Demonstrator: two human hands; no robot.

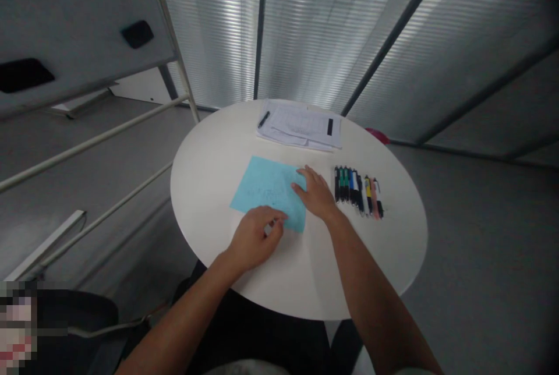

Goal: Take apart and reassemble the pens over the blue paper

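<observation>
A light blue sheet of paper (pixel 262 177) lies on the white round table (pixel 196 171), with faint dark marks near its middle. My left hand (pixel 255 238) is at the sheet's near edge, thumb and forefinger brought together over the paper. Whatever may be between those fingertips is too small to make out. My right hand (pixel 318 193) rests on the sheet's right edge with its fingers apart. Just right of that hand is a row of pens (pixel 353 188), with black, green, blue, white, yellow and pink parts.
A stack of printed papers (pixel 301 124) lies at the far side of the table, a black pen (pixel 264 119) on its left part. White metal rails (pixel 96 130) stand to the left. Ribbed translucent panels (pixel 297 31) rise behind the table. A dark chair (pixel 78 317) is at lower left.
</observation>
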